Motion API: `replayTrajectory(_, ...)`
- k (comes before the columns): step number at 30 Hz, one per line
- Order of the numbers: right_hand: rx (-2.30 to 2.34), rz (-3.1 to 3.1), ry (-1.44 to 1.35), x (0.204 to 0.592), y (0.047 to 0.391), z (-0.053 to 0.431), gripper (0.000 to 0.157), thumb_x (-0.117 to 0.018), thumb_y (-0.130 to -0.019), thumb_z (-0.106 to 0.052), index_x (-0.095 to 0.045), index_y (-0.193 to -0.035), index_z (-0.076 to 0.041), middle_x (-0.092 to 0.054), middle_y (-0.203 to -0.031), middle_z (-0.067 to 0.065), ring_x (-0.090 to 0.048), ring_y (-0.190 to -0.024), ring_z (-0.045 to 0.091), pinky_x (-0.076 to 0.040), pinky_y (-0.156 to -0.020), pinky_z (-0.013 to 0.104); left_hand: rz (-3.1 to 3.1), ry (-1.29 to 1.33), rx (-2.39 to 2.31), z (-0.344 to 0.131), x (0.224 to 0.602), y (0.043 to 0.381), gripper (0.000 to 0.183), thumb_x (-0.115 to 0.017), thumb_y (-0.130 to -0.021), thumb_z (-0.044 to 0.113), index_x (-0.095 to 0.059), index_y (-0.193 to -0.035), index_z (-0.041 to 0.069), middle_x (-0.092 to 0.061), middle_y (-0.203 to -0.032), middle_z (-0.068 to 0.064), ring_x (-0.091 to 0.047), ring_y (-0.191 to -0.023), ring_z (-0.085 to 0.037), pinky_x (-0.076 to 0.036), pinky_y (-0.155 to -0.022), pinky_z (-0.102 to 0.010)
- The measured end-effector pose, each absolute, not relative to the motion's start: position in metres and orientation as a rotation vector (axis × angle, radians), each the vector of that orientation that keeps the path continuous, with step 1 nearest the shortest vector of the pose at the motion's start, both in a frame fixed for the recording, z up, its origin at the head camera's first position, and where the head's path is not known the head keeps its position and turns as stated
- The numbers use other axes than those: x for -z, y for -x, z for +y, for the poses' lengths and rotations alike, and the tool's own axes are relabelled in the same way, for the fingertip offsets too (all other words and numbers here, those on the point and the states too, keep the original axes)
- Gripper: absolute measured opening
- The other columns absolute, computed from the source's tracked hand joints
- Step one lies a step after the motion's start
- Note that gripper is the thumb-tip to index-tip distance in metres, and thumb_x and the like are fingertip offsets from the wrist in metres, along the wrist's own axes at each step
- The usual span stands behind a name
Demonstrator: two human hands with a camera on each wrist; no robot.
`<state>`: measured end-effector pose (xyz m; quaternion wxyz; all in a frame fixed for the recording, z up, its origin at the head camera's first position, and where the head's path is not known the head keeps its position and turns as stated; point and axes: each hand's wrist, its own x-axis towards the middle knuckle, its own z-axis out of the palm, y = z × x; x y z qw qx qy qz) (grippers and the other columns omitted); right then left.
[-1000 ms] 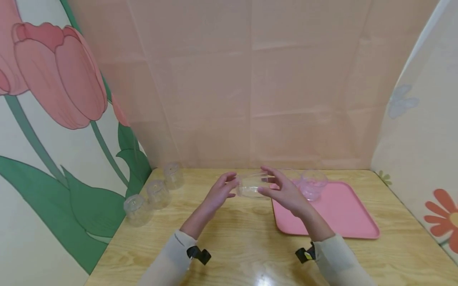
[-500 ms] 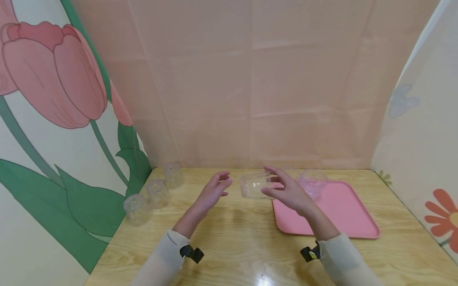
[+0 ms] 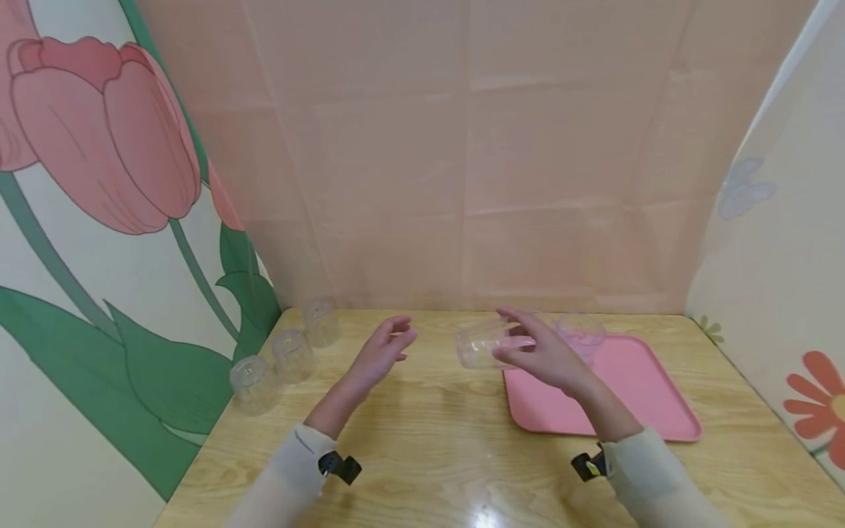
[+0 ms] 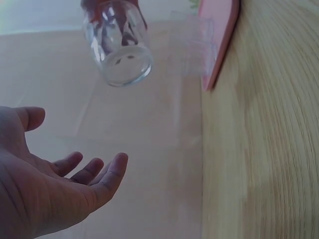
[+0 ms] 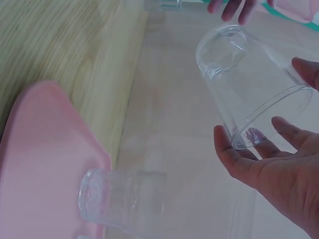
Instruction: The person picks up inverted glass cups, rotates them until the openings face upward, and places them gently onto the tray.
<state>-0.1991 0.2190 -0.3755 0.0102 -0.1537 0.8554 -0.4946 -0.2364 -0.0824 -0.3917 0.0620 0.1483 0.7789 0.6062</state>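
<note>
One cup [image 3: 480, 345] held sideways in right hand [image 3: 543, 357] | left hand [image 3: 379, 354] slack, empty | upright it before lowering onto tray [image 3: 634, 396], clear of cup there [image 3: 581, 336]

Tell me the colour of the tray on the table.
Plain pink; the tray shows best in the head view, lying flat on the wooden table.

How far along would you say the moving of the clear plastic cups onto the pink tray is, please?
One clear plastic cup already stands on the pink tray. The right hand holds a second cup on its side near the tray's edge; the left hand is open and empty. Three cups remain upside down at the table's left edge.
</note>
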Motion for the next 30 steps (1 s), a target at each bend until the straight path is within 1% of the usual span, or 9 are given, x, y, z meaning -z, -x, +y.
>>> replayTrajectory(3, 1.501, 2.701, 0.483, 0.374, 0.198, 0.223, 0.07, -0.069, -0.081, -0.045, -0.032, -0.141, -0.037, -0.032, -0.144, 0.004, -0.044, -0.122, 0.039, -0.052, -0.082, 0.043, 2.38, -0.427, -1.82, -0.086, 0.391, 0.237, 0.052, -0.054, -0.092, 0.044, -0.043, -0.135, 0.017, -0.048, -0.129, -0.005, -0.053, -0.113, -0.022, -0.049, -0.089, -0.038)
replayTrajectory(6, 1.469, 2.72, 0.495, 0.374, 0.198, 0.227, 0.071, -0.069, -0.082, -0.044, -0.032, -0.141, -0.037, -0.031, -0.144, 0.005, -0.043, -0.124, 0.039, -0.051, -0.084, 0.045, 2.395, -0.43, -1.811, -0.09, 0.391, 0.237, 0.053, -0.054, -0.092, 0.043, -0.042, -0.136, 0.015, -0.048, -0.129, -0.006, -0.053, -0.112, -0.023, -0.049, -0.089, -0.039)
replayTrajectory(12, 1.371, 2.794, 0.54, 0.374, 0.199, 0.234, 0.071, -0.067, -0.082, -0.045, -0.03, -0.142, -0.037, -0.032, -0.143, 0.004, -0.043, -0.124, 0.033, -0.05, -0.087, 0.044, 2.406, -0.427, -1.793, -0.095, 0.389, 0.236, 0.056, -0.055, -0.091, 0.044, -0.042, -0.137, 0.014, -0.047, -0.131, -0.008, -0.053, -0.113, -0.023, -0.049, -0.089, -0.038)
replayTrajectory(14, 1.339, 2.81, 0.544, 0.374, 0.198, 0.237, 0.071, -0.067, -0.082, -0.046, -0.03, -0.143, -0.037, -0.032, -0.144, 0.004, -0.043, -0.123, 0.033, -0.05, -0.085, 0.044, 2.421, -0.437, -1.778, -0.096, 0.389, 0.235, 0.057, -0.055, -0.091, 0.046, -0.042, -0.137, 0.014, -0.047, -0.131, -0.009, -0.052, -0.113, -0.023, -0.049, -0.09, -0.038)
replayTrajectory(18, 1.286, 2.829, 0.514, 0.373, 0.194, 0.244, 0.072, -0.065, -0.083, -0.047, -0.028, -0.143, -0.037, -0.03, -0.146, 0.005, -0.043, -0.122, 0.036, -0.051, -0.083, 0.045, 2.47, -0.447, -1.728, -0.1, 0.39, 0.234, 0.057, -0.056, -0.09, 0.048, -0.043, -0.136, 0.016, -0.048, -0.132, -0.008, -0.052, -0.113, -0.022, -0.048, -0.089, -0.039)
replayTrajectory(22, 1.259, 2.849, 0.496, 0.374, 0.192, 0.251, 0.072, -0.066, -0.083, -0.046, -0.028, -0.143, -0.037, -0.03, -0.147, 0.006, -0.045, -0.12, 0.038, -0.052, -0.079, 0.043, 2.529, -0.413, -1.664, -0.104, 0.392, 0.234, 0.056, -0.056, -0.09, 0.047, -0.043, -0.136, 0.02, -0.048, -0.131, -0.002, -0.051, -0.115, -0.022, -0.047, -0.09, -0.041)
replayTrajectory(24, 1.244, 2.857, 0.494, 0.373, 0.19, 0.255, 0.072, -0.067, -0.083, -0.044, -0.028, -0.143, -0.036, -0.03, -0.146, 0.006, -0.047, -0.119, 0.038, -0.052, -0.078, 0.043, 2.553, -0.401, -1.631, -0.108, 0.392, 0.234, 0.059, -0.055, -0.088, 0.052, -0.042, -0.137, 0.022, -0.047, -0.132, -0.001, -0.049, -0.117, -0.023, -0.046, -0.091, -0.043)
replayTrajectory(28, 1.22, 2.871, 0.497, 0.374, 0.188, 0.261, 0.074, -0.068, -0.083, -0.043, -0.028, -0.144, -0.034, -0.029, -0.147, 0.006, -0.045, -0.12, 0.037, -0.053, -0.077, 0.042, 2.611, -0.384, -1.559, -0.114, 0.394, 0.234, 0.069, -0.054, -0.082, 0.063, -0.041, -0.137, 0.024, -0.046, -0.134, -0.001, -0.047, -0.119, -0.023, -0.045, -0.092, -0.046)
replayTrajectory(30, 1.197, 2.89, 0.499, 0.373, 0.187, 0.264, 0.074, -0.068, -0.083, -0.043, -0.028, -0.145, -0.032, -0.029, -0.147, 0.008, -0.043, -0.121, 0.036, -0.053, -0.077, 0.041, 2.64, -0.388, -1.533, -0.118, 0.395, 0.234, 0.073, -0.054, -0.081, 0.066, -0.04, -0.138, 0.023, -0.046, -0.135, -0.002, -0.047, -0.12, -0.023, -0.045, -0.092, -0.047)
